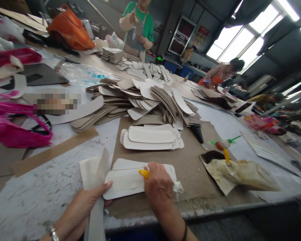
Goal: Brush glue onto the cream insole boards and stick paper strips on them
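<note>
My right hand is closed around a brush with a yellow handle; its white, clotted end sticks out on the other side. Under it lies a white rounded panel, on top of more such pieces. My left hand holds long pale strips, with the thumb resting on the panel's left end. Behind the panel sits a neat stack of white rounded panels. The surface beneath is a brown board.
A large heap of grey-and-white panels spreads behind. At right lies a stained, glue-smeared bag with a yellow piece, near a small bottle. Pink bag and orange bag lie left. A person in green stands across the table.
</note>
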Motion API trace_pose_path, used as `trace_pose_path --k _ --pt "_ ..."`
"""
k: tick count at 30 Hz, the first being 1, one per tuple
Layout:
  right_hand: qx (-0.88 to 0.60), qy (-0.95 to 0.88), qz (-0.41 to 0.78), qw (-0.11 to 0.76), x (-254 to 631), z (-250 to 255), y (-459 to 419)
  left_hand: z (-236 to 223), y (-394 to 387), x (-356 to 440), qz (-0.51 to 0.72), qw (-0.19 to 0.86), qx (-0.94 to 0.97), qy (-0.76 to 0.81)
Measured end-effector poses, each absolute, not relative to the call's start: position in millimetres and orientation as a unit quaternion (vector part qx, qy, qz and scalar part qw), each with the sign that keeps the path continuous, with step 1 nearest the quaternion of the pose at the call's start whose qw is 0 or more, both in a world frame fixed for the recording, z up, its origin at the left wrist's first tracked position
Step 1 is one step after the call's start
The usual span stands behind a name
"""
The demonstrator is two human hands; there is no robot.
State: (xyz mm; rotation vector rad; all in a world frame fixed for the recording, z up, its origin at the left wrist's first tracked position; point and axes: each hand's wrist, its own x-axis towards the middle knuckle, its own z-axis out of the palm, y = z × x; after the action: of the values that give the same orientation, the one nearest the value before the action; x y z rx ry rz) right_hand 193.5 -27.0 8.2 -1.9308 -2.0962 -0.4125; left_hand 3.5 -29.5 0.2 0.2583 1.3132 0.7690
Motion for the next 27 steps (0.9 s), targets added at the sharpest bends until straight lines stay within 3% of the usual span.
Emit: trace_pose_path --k 6,12,27 --pt "-0.581 -0.783 -0.204 0.093 148 -25 -3 -4 -27 6 0.355 0.7 0.123 0.608" --pt "-0.571 -0.794 -0.198 0.057 177 -33 2 -1 -28 11 0.356 0.654 0.149 0.65" --pt "-0.628 -0.744 -0.226 -0.04 270 -25 11 11 -27 15 0.353 0.652 0.126 0.659"
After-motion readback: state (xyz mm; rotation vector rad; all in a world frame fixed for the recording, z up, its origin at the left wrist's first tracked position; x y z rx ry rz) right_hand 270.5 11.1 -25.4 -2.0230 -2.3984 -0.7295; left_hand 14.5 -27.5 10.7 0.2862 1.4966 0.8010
